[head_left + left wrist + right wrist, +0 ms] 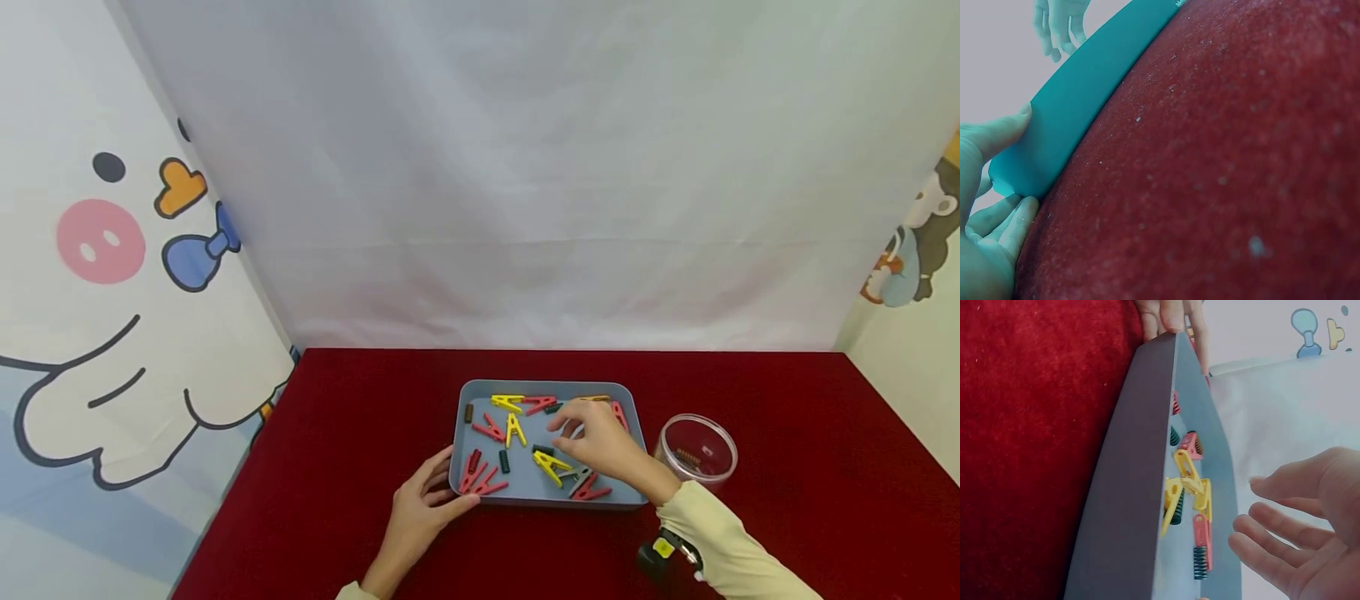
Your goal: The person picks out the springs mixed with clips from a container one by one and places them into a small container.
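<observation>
A grey-blue tray (540, 502) holds clips and coil springs. My left hand (422, 510) grips its near left corner, thumb against the wall and fingers around the side, as the left wrist view also shows. Over the tray's right half hovers my right hand (600, 437); its fingers are loosely bent, and nothing shows between thumb and fingertips in the right wrist view. Below it lie a yellow clip (551, 468), a grey clip (577, 477) and a red clip (591, 490). A dark green spring (504, 461) and a red spring (474, 461) lie towards the left.
Right of the tray stands a clear round container (697, 475) with a copper-coloured spring (687, 457) inside. Everything rests on a dark red cloth (360, 417). A pale curtain (525, 208) hangs behind, with a cartoon-printed panel (97, 375) at the left.
</observation>
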{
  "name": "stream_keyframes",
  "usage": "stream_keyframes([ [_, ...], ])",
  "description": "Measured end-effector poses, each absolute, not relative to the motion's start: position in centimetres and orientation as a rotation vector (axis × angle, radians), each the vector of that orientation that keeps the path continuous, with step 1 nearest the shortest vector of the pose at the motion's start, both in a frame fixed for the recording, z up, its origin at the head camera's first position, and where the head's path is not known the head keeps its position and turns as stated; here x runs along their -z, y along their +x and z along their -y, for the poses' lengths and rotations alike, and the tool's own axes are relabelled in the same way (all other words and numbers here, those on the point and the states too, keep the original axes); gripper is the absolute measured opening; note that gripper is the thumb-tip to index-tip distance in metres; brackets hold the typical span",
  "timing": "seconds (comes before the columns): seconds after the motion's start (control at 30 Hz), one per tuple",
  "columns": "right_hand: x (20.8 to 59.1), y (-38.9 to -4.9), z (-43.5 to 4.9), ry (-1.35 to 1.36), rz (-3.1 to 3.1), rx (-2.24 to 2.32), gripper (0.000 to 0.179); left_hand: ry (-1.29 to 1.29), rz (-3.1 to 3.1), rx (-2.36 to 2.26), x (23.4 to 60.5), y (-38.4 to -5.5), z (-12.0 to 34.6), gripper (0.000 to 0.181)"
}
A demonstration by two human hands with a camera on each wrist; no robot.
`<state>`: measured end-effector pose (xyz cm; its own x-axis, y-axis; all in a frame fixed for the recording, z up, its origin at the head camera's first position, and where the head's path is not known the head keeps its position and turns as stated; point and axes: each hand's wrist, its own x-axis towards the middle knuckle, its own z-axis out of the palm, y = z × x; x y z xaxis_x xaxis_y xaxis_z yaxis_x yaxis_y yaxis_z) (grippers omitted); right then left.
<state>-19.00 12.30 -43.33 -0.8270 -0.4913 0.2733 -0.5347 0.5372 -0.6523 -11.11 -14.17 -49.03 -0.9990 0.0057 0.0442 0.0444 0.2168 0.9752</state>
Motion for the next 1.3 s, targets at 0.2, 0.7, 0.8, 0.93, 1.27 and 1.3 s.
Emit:
stream_keyframes([
  [0.2, 43.9, -19.6, -11.9, 0.921, 2.752, -1.152, 0.009, -0.064, 2.457, 1.944, 47.8, -10.6, 14.0, 0.069],
  [0.7, 45.1, -20.7, -11.3, 1.012, 2.845, -1.121, 0.008, -0.082, 2.45, 1.926, 47.8, -10.6, 14.0, 0.068],
  [0.8, 45.5, -21.0, -11.1, 1.003, 2.873, -1.114, 0.008, -0.084, 2.453, 1.92, 47.8, -10.6, 14.0, 0.068],
  [0.93, 45.8, -21.2, -11.0, 0.974, 2.907, -1.107, 0.009, -0.085, 2.444, 1.926, 47.9, -10.7, 14.1, 0.069],
  [1.27, 46.3, -21.5, -10.8, 1.017, 2.894, -1.085, 0.012, -0.051, 2.445, 1.905, 49.7, -11.3, 14.4, 0.07],
  [1.3, 46.4, -21.5, -10.8, 1.012, 2.892, -1.08, 0.012, -0.058, 2.441, 1.912, 49.2, -11.1, 14.3, 0.07],
])
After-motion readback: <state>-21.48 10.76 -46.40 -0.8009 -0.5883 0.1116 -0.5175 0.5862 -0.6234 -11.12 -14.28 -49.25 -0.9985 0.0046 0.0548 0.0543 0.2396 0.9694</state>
